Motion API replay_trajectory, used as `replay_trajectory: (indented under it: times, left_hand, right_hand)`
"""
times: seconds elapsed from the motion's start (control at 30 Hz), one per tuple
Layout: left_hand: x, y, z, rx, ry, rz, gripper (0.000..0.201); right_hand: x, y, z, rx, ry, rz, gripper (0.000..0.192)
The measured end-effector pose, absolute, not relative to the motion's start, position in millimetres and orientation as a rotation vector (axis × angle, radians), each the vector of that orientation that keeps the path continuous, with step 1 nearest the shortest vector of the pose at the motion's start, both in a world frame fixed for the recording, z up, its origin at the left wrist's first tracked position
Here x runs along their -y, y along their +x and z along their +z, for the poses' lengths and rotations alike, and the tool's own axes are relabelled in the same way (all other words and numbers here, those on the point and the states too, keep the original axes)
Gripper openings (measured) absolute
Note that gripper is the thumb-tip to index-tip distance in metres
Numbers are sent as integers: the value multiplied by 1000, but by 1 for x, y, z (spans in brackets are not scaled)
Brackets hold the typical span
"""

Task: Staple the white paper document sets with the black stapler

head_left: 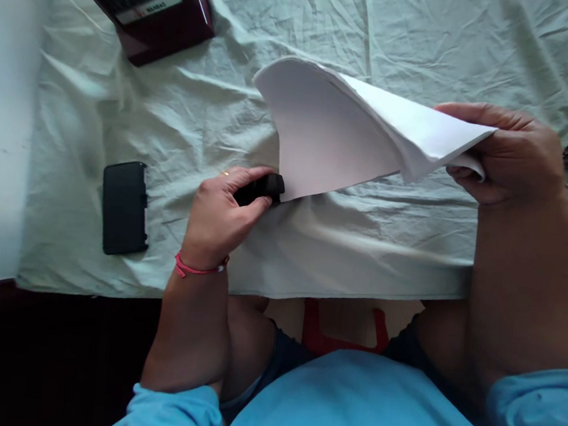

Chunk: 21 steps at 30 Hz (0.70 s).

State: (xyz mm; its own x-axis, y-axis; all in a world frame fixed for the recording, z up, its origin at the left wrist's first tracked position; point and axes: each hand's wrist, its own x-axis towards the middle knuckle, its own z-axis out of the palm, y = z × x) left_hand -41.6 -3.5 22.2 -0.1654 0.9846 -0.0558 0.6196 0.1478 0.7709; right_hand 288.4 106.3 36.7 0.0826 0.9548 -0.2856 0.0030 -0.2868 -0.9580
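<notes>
Your left hand (224, 210) has its grip closed on a small black clip-like object (261, 189) at the lower corner of the curled white paper stack (342, 131). Your right hand (505, 157) pinches the stack's far corner above the cloth-covered counter (361, 247); the sheets could fan and slip if that pinch loosens.

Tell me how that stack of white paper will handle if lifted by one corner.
The paper stack is probably floppy: it already curves between the right hand and left hand. Likely light. Loose sheets may fan apart, as the edges show.
</notes>
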Motion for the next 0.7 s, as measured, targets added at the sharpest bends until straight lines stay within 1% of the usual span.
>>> replay_trajectory:
  times: [0.03, 0.13, 0.17, 0.33, 0.57, 0.7]
  left_hand:
    - [3, -42, 22, -1848, 1542, 815, 39]
    - [2, -43, 22, -1816, 1580, 784, 37]
    - [2, -44, 22, -1809, 1585, 786, 35]
    - [0, -45, 20, -1805, 1578, 819, 30]
    - [-7, -48, 16, -1806, 1803, 592, 31]
    - [-9, -47, 14, -1771, 1854, 615, 27]
  right_hand:
    - [-106, 288, 37, 1016, -1468, 1352, 38]
    - [-108, 288, 37, 931, -1541, 1362, 21]
    - [-109, 288, 37, 895, -1575, 1361, 19]
    - [-113, 290, 34, 896, -1616, 1364, 17]
    - [-110, 277, 42, 802, -1706, 1359, 20]
    - [-109, 279, 35, 975, -1629, 1362, 13]
